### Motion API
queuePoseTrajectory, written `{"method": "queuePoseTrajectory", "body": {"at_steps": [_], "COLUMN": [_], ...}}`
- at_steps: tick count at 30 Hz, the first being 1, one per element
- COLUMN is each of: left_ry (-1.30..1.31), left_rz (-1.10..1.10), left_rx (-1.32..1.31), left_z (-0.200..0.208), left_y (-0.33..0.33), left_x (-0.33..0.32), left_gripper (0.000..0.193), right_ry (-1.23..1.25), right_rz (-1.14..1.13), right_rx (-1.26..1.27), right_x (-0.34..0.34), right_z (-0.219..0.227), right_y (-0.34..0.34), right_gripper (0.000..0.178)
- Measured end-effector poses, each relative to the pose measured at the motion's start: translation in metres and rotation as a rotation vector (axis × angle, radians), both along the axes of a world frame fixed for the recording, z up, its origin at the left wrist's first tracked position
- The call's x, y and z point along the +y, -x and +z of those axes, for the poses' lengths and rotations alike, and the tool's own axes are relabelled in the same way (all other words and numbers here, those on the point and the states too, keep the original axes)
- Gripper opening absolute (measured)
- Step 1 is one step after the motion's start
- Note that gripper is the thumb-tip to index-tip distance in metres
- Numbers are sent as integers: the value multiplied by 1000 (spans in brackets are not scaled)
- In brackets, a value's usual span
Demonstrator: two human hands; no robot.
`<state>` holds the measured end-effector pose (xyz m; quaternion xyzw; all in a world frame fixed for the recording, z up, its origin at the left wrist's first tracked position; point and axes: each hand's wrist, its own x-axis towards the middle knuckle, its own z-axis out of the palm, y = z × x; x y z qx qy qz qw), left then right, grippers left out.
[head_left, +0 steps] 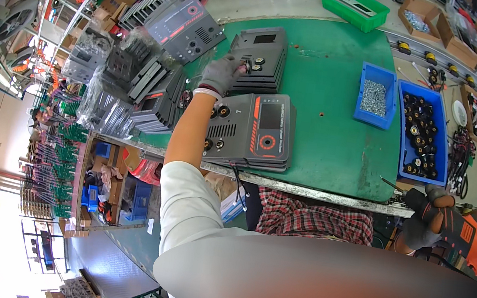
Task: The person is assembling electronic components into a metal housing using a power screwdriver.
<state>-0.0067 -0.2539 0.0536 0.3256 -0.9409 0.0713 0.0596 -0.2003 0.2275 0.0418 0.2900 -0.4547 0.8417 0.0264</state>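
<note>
My left hand (218,74), in a grey glove, reaches over the back stack of grey plastic panels (272,50). Its fingers are pinched together beside two brass-coloured round fittings on the top panel; whatever is between them is too small to make out. Nearer me lies another stack of grey front panels (234,133), with a dark display window, orange markings, vent slots and round sockets. At the bench's front right edge, my right hand (422,227), also gloved, is wrapped round an orange and black power screwdriver (465,239). Its bit points left, away from the panels.
The green bench top (324,143) carries a blue bin of small screws (378,65) and a larger blue bin of black-and-brass parts (400,120). A green tray (331,6) stands at the back. Leftward are more panels (185,29) and plastic-wrapped pieces (105,100).
</note>
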Motion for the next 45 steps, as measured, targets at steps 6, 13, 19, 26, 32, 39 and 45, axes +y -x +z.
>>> {"method": "queuePoseTrajectory", "body": {"at_steps": [6,13,19,26,32,39,45], "left_ry": [-125,366,508,-613,-977,-1714,-957], "left_rz": [42,-23,-149,-285,-221,383,-244], "left_rx": [-264,-109,323,824,804,518,453], "left_z": [-12,42,137,143,16,-98,-129], "left_y": [11,27,15,-35,-31,-36,-43], "left_x": [-12,-19,53,212,290,299,302], "left_gripper": [23,17,27,18,26,23,13], "right_ry": [-36,46,68,434,866,471,226], "right_rz": [-30,12,-16,242,369,486,612], "right_rx": [-94,-3,-27,123,101,109,41], "right_x": [-5,-12,3,54,73,18,-37], "right_z": [-4,-5,10,42,67,32,0], "right_y": [4,6,5,11,-1,-20,-15], "right_gripper": [35,35,34,33,27,31,24]}}
